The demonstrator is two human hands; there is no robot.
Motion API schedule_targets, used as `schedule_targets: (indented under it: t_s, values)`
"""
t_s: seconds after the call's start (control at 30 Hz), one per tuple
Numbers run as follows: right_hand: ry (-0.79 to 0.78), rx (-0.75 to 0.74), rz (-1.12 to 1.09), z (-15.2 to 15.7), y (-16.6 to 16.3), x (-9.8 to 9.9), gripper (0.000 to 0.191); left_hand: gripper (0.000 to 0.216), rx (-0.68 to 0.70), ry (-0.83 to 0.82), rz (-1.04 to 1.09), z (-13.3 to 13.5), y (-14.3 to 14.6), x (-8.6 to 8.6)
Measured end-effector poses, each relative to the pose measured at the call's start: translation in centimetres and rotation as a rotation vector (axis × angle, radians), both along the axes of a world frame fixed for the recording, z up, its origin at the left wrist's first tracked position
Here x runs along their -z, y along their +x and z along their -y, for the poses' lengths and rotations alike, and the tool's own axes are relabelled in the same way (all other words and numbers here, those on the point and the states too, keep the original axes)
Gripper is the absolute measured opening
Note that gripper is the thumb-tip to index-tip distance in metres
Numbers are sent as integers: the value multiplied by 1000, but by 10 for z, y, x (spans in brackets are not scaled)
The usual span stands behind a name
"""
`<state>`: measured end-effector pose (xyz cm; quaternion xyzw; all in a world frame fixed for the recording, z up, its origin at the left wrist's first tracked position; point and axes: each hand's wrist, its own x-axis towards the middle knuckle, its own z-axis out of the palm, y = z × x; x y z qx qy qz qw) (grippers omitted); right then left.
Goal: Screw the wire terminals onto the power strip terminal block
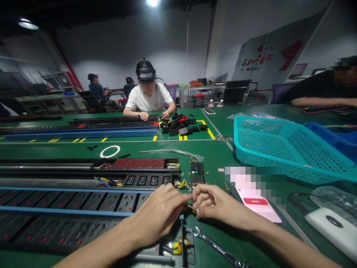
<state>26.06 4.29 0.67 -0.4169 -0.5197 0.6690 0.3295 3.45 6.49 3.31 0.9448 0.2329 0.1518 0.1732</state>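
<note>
Green bench [134, 149] fills the scene, and a co-worker [147, 98] in a white T-shirt sits at its far side, well ahead of the grip, with both hands at a long blue-and-black power strip [83, 130]. Right of the grip stands a teal plastic basket [279, 145], with a white box-shaped device [333, 227] nearer the bench edge. Directly under and left of the grip lies a long black multi-socket power strip [83, 204], and just beyond it a second strip [139, 167] shows red sockets and loose coloured wires. Below the grip lies a steel open-end wrench [214, 247], and a pink-screened phone [258, 204] sits just right of the right hand [214, 203]. The right hand's thumb and fingers are pressed together on a small brass fitting [192, 207], held in the air between the two hands. The left hand [157, 214] is curled closed, its fingertips beside or touching that fitting; which, I cannot tell. Small brass screws [206, 173] lie scattered just beyond the grip.
</note>
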Motion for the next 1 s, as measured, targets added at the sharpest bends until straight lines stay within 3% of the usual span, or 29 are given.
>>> schedule_targets:
  t_s: [0.2, 0.5, 0.6, 0.77, 1.0]
  values:
    - [-87, 63, -136, 0, -2, 5, 50, 35, -18, 17, 35, 1, -2, 4]
    - [15, 96, -130, 4, -4, 6, 64, 37, -28, 24, 25, 0, -1, 2]
    - [60, 113, -80, 9, -9, 2, 64, 37, -30, 25, 18, 1, -1, 1]
    - [264, 179, 98, 16, -16, -8, 55, 36, -25, 26, 28, 1, -1, 0]
    - [406, 46, 332, 19, -11, -12, 66, 38, -32, 20, 11, 2, -2, 0]
